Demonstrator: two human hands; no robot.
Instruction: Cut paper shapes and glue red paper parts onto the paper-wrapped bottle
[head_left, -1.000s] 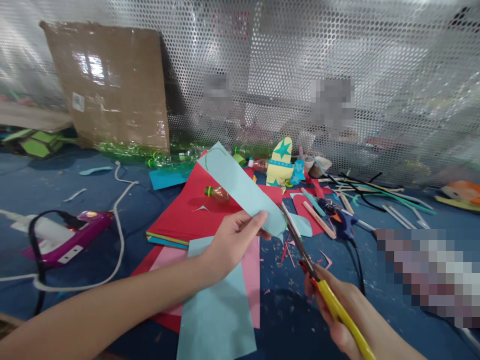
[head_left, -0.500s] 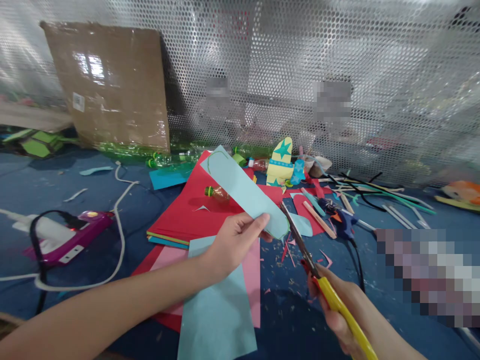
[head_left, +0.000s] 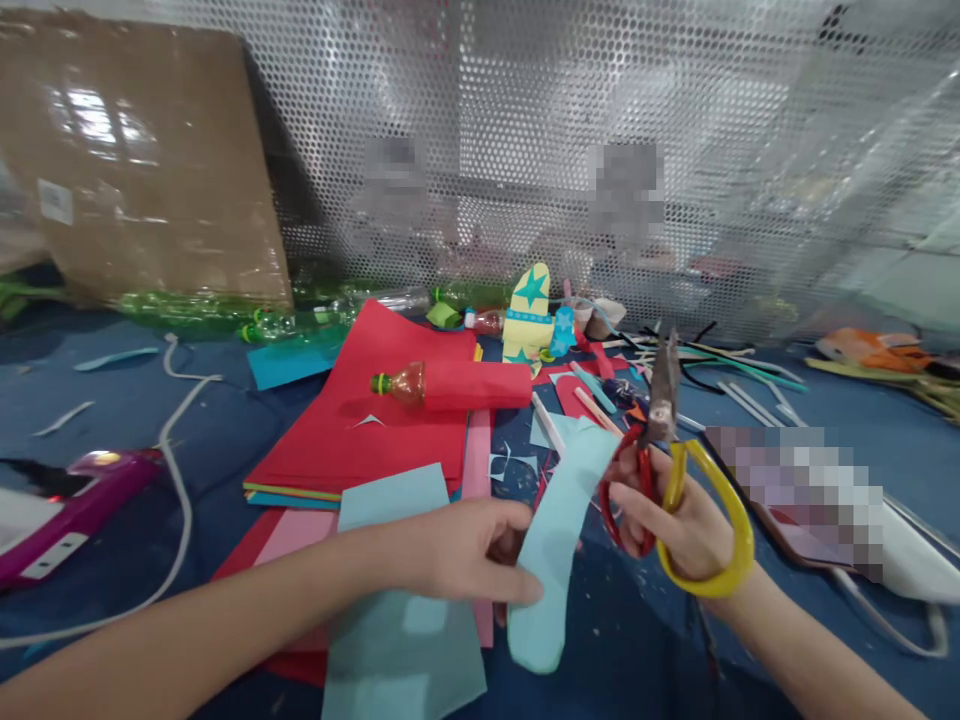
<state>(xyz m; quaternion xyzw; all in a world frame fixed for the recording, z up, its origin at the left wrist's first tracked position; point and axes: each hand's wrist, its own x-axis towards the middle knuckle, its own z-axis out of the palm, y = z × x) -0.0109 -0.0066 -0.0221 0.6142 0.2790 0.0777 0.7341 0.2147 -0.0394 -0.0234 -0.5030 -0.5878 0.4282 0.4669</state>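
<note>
My left hand [head_left: 469, 555] pinches a light blue paper strip [head_left: 559, 550] between thumb and fingers. The strip stands slanted, its lower end rounded. In my right hand [head_left: 694, 520] are scissors [head_left: 663, 400] with one red and one yellow handle; their blades point up, away from the paper. The right fingers are close to the strip's upper end; whether they touch it I cannot tell. Beneath my left forearm lies a larger light blue sheet [head_left: 405, 640]. A small bottle [head_left: 409, 384] wrapped in red paper rests on a stack of red sheets [head_left: 322, 440].
Paper scraps and a yellow paper piece with blue stars [head_left: 529, 325] lie beyond the hands. A purple power strip [head_left: 82, 510] with a white cord is at left. Green bottles [head_left: 180, 310] and a cardboard sheet [head_left: 142, 160] stand along the perforated metal panel [head_left: 525, 110].
The strip has been brought down and turned, its lower end now rounded. The scissors have come away from it and swung blades-up. The view has shifted right, and the red-wrapped bottle is uncovered.
</note>
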